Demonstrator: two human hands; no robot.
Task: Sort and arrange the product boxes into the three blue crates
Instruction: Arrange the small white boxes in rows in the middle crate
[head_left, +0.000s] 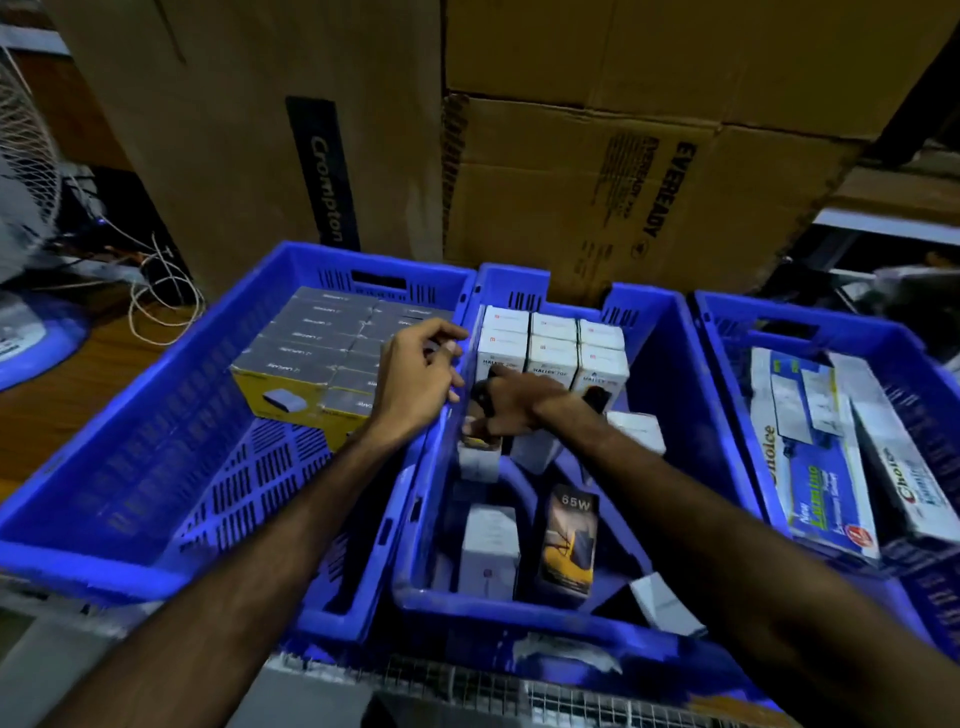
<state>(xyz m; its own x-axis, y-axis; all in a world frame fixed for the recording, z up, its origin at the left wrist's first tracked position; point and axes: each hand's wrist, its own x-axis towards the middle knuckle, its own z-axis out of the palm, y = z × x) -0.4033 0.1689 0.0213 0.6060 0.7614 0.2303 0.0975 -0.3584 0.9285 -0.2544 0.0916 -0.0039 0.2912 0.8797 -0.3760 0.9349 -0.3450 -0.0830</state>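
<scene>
Left crate (171, 415): grey-topped boxes (317, 343) packed at far end. Middle crate (670, 374): neat white boxes (550, 345) at back, loose ones near, incl. a 65W box (566, 540). Right crate (727, 353): long flat boxes (810, 447). Cartons likely light, stiff, smooth; take by opposite side faces. Left hand (415, 379) loosely curled over the shared rim, holding nothing visible. Right hand (511, 405) low among white boxes, fingers on one; grip unclear
</scene>
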